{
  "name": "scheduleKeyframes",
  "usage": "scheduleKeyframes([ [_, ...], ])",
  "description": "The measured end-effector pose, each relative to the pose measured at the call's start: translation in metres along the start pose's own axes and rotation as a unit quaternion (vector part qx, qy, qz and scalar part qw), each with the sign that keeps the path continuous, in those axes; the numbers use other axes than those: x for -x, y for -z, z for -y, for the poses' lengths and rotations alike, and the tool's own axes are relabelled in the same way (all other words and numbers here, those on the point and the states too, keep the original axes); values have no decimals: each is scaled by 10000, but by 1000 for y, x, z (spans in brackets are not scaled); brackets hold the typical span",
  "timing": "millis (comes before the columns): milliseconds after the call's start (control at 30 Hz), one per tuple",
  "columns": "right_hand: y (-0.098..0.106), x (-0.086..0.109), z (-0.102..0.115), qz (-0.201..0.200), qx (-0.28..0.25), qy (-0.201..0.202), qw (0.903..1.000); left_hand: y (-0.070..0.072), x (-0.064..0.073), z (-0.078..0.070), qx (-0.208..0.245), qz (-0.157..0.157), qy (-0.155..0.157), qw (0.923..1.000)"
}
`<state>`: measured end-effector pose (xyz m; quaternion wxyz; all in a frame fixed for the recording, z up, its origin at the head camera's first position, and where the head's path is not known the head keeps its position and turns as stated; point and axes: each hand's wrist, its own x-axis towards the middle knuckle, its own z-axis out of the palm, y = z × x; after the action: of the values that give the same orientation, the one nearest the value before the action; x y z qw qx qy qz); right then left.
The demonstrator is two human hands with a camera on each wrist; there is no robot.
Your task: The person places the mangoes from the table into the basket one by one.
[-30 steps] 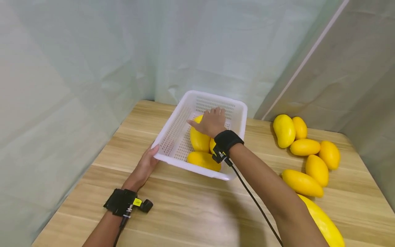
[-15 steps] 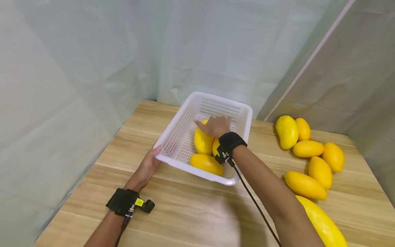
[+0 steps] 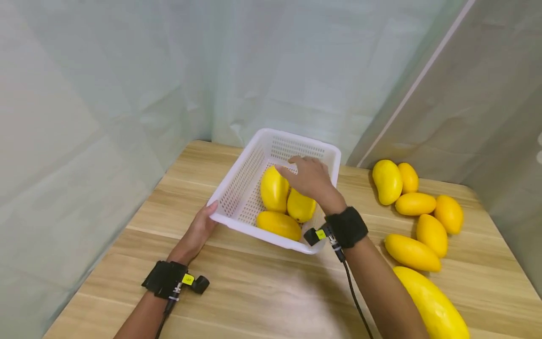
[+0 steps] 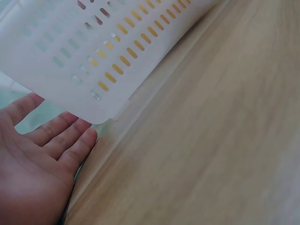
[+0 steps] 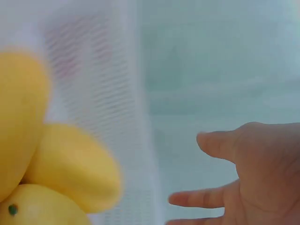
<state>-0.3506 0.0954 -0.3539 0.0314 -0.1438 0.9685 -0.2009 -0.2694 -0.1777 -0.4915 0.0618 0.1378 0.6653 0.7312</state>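
A white perforated plastic basket (image 3: 230, 221) stands tilted above the wooden table, its near side raised. At its near left corner my left hand (image 3: 199, 231) holds the rim, thumb on top and fingers under the corner, as the left wrist view also shows at the basket wall (image 4: 136, 70). Inside lie three yellow mangoes: an upright one (image 3: 274, 190), a rounder one (image 3: 301, 206) and a lengthwise one (image 3: 279, 226) at the near wall. My right hand (image 3: 311, 178) hovers over the basket, fingers spread and holding nothing. In the right wrist view it shows apart from the mangoes (image 5: 77, 164).
To the right, several mangoes (image 3: 416, 204) lie loosely grouped on the wooden table (image 3: 254, 292). A larger yellow fruit (image 3: 432, 301) lies nearest, partly behind my right forearm. Pale curtains (image 3: 296, 70) hang close behind the table. A cable (image 3: 355, 292) trails from my right wrist.
My right hand has lifted off the mangoes and drawn back to the right, uncovering the rounder mango. The left hand keeps its hold on the basket corner.
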Motion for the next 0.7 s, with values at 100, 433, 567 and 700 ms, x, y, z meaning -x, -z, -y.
scheduleKeyframes([
  [100, 13, 26, -18, -489, -884, -40, 9949, 1, 0, -1, -53, 62, 1, 10000],
  [433, -2, 38, -54, -151, -3210, -732, 9441, 24, 20, -14, 230, 51, -28, 9997],
  [567, -13, 29, -45, -237, -3322, -626, 9408, 32, 32, -19, 211, -22, -52, 9998],
  [700, -21, 22, -39, -322, -3493, -504, 9351, 39, 40, -23, 107, -32, -139, 9998],
])
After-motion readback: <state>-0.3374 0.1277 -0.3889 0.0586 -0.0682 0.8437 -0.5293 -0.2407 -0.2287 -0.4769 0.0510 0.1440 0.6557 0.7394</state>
